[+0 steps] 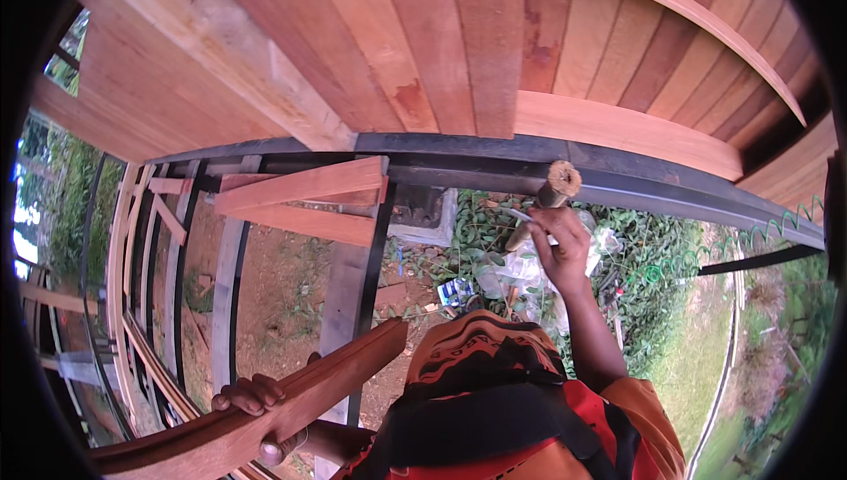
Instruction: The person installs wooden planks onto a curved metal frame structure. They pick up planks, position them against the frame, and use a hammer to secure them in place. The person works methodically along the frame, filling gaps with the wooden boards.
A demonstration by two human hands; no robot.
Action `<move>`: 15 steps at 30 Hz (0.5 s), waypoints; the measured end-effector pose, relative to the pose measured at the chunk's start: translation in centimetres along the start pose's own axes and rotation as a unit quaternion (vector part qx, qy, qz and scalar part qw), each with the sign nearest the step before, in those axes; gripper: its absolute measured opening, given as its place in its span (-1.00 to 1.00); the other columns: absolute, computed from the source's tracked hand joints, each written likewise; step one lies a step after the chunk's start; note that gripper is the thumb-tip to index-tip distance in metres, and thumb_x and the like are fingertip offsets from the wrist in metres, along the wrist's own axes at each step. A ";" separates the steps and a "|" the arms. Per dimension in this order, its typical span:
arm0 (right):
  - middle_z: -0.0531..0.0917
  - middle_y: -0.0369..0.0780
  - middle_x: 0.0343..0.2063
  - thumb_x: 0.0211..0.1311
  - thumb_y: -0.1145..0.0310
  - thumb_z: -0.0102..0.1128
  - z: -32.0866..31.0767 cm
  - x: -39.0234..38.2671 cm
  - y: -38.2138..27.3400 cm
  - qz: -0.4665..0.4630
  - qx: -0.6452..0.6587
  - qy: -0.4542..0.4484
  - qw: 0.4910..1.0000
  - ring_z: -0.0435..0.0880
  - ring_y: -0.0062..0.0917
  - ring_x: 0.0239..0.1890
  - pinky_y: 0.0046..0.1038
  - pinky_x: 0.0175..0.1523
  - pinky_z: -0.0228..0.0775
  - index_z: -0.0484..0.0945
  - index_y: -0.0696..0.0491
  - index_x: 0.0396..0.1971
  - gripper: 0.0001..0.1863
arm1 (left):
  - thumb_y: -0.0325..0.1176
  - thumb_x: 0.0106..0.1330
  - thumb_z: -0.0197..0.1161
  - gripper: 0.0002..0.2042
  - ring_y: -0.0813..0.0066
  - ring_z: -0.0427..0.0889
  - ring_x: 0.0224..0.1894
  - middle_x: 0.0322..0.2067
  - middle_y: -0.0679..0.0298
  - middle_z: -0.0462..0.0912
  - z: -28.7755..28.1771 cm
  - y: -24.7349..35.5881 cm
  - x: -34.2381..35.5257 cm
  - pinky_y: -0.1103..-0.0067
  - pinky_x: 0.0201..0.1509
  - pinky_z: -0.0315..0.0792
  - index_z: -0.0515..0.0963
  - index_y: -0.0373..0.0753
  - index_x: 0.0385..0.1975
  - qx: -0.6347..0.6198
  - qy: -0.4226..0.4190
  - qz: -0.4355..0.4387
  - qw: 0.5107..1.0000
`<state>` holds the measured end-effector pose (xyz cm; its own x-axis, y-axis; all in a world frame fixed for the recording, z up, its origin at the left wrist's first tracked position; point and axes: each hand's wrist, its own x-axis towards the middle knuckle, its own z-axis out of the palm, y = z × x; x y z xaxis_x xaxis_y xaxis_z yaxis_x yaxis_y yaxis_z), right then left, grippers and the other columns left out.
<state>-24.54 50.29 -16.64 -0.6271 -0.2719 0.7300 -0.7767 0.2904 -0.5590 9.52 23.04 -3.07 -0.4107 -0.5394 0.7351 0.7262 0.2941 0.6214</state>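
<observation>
My left hand [260, 405] is closed around a long reddish-brown wooden board [344, 370] with a groove along its edge. My fingers lie over the far side and my thumb presses the near side. The board slants from the lower left up toward the middle. Ahead and to the right, my right hand [563, 237] is closed on a wooden-handled tool [561, 182]. Its round, worn end points up toward me. The rest of the tool is partly hidden by my fingers, so its kind is unclear.
Reddish plank panels [423, 39] span the far side, above a dark metal beam [635, 184]. Metal joists [231, 281] run over bare soil at left, with wood offcuts [304, 206] resting on them. White plastic sheeting [520, 268] lies among green plants. A green coiled hose [750, 246] hangs at right.
</observation>
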 end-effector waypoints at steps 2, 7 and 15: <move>0.72 -0.26 -0.30 0.01 0.58 0.45 6.4 -2.4 -2.7 0.009 0.087 -0.134 0.987 0.71 -0.37 -0.28 -0.37 -0.21 0.59 0.74 0.02 -0.23 -0.72 | -0.26 0.04 0.59 -0.26 0.41 0.48 -0.39 -0.36 0.24 0.44 0.1 0.4 1.0 0.46 -0.35 0.49 0.31 -0.35 0.17 -0.017 0.045 0.022 0.999; 0.66 -0.40 -0.25 -0.06 0.47 0.37 19.9 -6.5 -7.1 -0.167 0.161 -0.270 0.935 0.67 -0.47 -0.22 -0.38 -0.18 0.56 0.74 -0.13 -0.26 -0.71 | -0.34 0.03 0.56 -0.29 0.42 0.49 -0.41 -0.36 0.22 0.45 -3.8 1.9 0.9 0.50 -0.41 0.48 0.30 -0.36 0.15 -0.062 -0.063 -0.044 0.995; 0.55 -0.37 -0.20 0.12 0.15 0.30 32.3 -12.0 -13.0 -0.340 0.157 -0.339 0.863 0.54 -0.47 0.00 -0.20 0.15 0.30 0.68 -0.10 -0.30 -0.79 | -0.38 0.06 0.56 -0.31 0.35 0.55 -0.39 -0.34 0.16 0.49 -3.2 5.7 -4.5 0.45 -0.40 0.54 0.29 -0.38 0.15 0.014 0.061 -0.037 0.997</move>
<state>-8.85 20.09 -30.81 0.1714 -0.7871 0.5925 -0.8903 -0.3813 -0.2490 17.30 24.62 -3.71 -0.3916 -0.6513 0.6500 0.6794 0.2717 0.6816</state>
